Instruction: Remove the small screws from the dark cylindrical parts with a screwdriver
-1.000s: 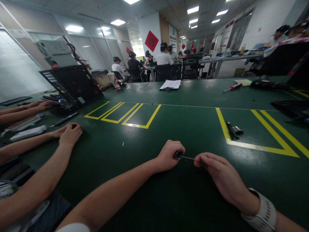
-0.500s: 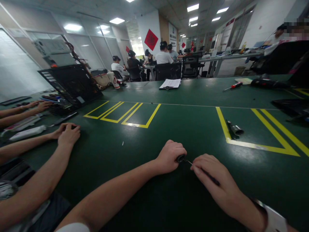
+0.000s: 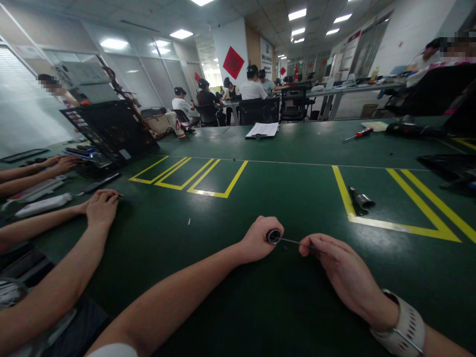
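Note:
My left hand [image 3: 260, 239] is wrapped round a dark cylindrical part [image 3: 273, 236], whose round open end faces right. A thin metal rod [image 3: 292, 241] reaches from my right hand [image 3: 334, 260] to that opening; my right fingers pinch its other end, and any handle is mostly hidden. On the green table [image 3: 223, 228], a tiny dark ring [image 3: 285, 248] lies just below the rod. Farther right, a metal conical part [image 3: 362, 199] rests inside a yellow tape outline [image 3: 401, 227].
Another person's hands [image 3: 101, 208] rest on the table at left, near a white tool [image 3: 44, 204]. A clipboard with papers [image 3: 262, 130] and a red screwdriver [image 3: 359, 134] lie toward the back. A black equipment case [image 3: 111, 129] stands back left.
My left hand has turned the part so its open end shows. My right hand has rotated and shifted slightly right, with the rod now nearly level. The tiny ring on the table has come into view.

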A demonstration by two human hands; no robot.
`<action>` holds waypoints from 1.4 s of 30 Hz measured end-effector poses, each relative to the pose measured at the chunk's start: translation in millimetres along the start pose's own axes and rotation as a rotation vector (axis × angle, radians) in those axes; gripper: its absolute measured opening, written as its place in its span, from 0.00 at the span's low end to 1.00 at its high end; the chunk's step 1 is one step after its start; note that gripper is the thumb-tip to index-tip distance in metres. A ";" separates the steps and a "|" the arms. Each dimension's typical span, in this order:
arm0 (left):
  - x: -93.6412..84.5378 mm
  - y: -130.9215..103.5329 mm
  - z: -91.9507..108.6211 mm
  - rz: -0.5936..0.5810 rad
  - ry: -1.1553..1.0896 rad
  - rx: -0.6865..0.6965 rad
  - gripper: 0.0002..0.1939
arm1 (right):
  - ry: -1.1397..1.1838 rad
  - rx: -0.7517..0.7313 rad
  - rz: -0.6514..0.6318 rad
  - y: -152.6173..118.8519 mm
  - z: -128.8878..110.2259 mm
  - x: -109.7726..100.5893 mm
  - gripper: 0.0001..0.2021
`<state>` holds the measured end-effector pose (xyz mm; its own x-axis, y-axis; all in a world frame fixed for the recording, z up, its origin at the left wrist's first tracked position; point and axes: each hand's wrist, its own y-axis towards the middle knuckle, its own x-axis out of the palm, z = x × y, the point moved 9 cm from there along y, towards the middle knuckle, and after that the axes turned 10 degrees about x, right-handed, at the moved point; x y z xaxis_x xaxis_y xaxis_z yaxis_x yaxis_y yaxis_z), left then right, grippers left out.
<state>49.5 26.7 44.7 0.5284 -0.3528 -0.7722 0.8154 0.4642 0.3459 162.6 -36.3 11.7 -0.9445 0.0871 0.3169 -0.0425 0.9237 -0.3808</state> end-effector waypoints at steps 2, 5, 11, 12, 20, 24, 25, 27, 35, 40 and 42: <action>-1.9 -0.3 0.0 0.028 -0.001 0.002 0.03 | -0.033 -0.031 0.012 -1.7 -0.9 -0.8 0.11; -2.2 -1.4 -2.0 0.046 0.037 -0.011 0.03 | -0.203 -0.146 0.047 -8.6 -8.3 1.2 0.11; 4.8 -1.2 2.3 -0.022 0.151 0.033 0.06 | -0.637 -0.393 -0.004 -29.7 -27.2 29.2 0.11; 6.3 -1.0 2.9 -0.041 0.159 0.039 0.06 | -0.642 -0.385 -0.008 -29.5 -28.0 29.9 0.12; 6.0 0.0 6.0 -0.065 0.090 0.059 0.05 | -0.142 -0.033 0.000 -5.4 -11.1 3.1 0.12; 4.2 0.4 5.7 -0.057 0.058 0.048 0.04 | -0.029 0.023 -0.007 -2.0 -4.6 2.8 0.12; 3.5 0.5 6.3 -0.051 0.050 0.052 0.04 | -0.021 0.025 -0.009 -1.6 -3.3 3.1 0.12; 2.9 0.4 6.6 -0.045 0.046 0.052 0.03 | -0.033 0.009 -0.012 -1.5 -2.1 3.6 0.12; 6.2 0.2 3.7 -0.067 0.158 0.020 0.06 | -0.474 -0.229 0.007 -16.5 -19.4 13.8 0.12; 6.7 -0.2 4.1 -0.063 0.164 0.035 0.06 | -0.244 -0.108 0.010 -8.7 -12.1 7.2 0.12; 7.8 -0.5 3.5 -0.074 0.164 0.038 0.06 | -0.129 -0.058 0.011 -4.6 -7.3 4.1 0.12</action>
<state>54.0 20.9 40.4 0.4239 -0.2460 -0.8717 0.8605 0.4098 0.3028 161.3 -37.4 21.0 -0.9789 0.0518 0.1975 -0.0170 0.9432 -0.3318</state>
